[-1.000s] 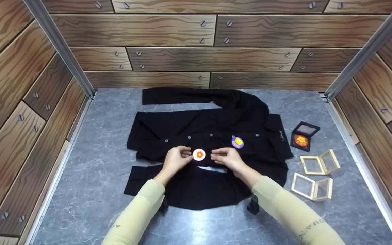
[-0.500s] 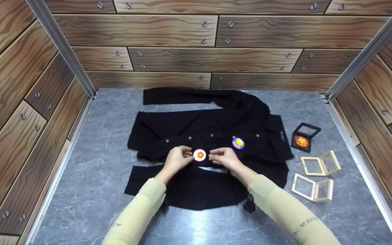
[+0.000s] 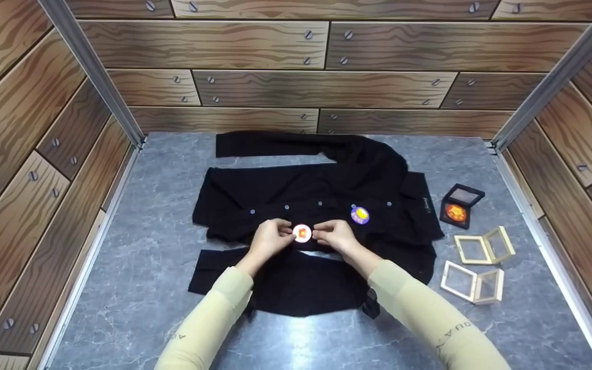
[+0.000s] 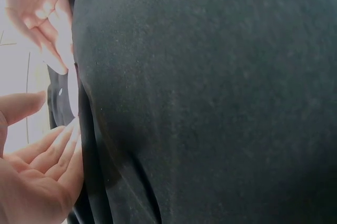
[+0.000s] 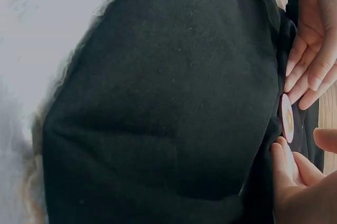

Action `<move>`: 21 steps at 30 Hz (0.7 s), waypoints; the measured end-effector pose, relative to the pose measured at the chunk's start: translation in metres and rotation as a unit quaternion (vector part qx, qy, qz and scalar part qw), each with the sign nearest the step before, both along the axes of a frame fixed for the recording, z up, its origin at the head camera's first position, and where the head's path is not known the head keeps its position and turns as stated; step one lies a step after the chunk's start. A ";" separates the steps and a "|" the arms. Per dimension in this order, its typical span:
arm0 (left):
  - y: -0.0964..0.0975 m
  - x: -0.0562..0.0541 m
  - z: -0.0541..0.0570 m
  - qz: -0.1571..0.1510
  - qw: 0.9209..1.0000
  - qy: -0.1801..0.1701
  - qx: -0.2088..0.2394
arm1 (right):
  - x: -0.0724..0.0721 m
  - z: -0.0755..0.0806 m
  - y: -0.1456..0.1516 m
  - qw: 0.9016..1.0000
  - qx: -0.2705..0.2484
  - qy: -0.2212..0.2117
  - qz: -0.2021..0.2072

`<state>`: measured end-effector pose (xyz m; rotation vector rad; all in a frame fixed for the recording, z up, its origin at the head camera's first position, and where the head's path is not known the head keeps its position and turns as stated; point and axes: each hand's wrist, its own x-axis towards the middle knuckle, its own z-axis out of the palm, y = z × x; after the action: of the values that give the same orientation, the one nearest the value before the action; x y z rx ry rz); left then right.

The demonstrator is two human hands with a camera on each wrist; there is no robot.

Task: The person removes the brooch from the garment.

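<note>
A round white badge with an orange-red flower (image 3: 302, 233) lies on the front of a black shirt (image 3: 270, 185) spread sideways on the grey surface. At the badge's left edge are the fingertips of my left hand (image 3: 271, 240). My right hand (image 3: 338, 237) faces it from the other side, fingertips right by the right edge. In the left wrist view, the left hand's fingers (image 4: 60, 153) are straight and its thumb stands apart. The right wrist view has the badge (image 5: 287, 118) edge-on between both hands' fingertips. A purple and yellow badge (image 3: 359, 215) sits further right on the shirt.
At the right stand an opened black case (image 3: 454, 211) with an orange disc in it, and two opened pale frames, one yellowish (image 3: 472, 250) and one light wood (image 3: 459, 281). Wood-patterned walls (image 3: 255, 46) enclose the surface at the back and sides.
My right hand has moved left, its fingertips now close to the flower badge's right edge. The left hand and the badge have barely shifted.
</note>
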<state>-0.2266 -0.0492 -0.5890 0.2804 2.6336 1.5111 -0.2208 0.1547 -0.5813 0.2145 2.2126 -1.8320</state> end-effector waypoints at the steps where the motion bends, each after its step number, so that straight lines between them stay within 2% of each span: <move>1: 0.001 0.000 0.000 0.000 1.000 -0.002 0.002 | 0.000 0.000 0.000 1.000 -0.001 0.002 0.000; 4: 0.002 0.000 0.001 -0.001 1.000 -0.008 0.006 | -0.001 0.000 -0.001 1.000 -0.003 0.001 -0.005; 16: 0.005 0.001 0.000 0.014 1.000 0.004 -0.014 | -0.001 -0.001 -0.005 1.000 0.021 0.000 -0.017; 21: 0.006 0.001 0.001 0.025 0.999 -0.006 -0.022 | -0.001 -0.003 -0.006 0.999 0.036 0.005 -0.019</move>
<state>-0.2259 -0.0436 -0.5883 0.2032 2.6806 1.4612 -0.2218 0.1483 -0.5842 0.2633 2.2999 -1.7774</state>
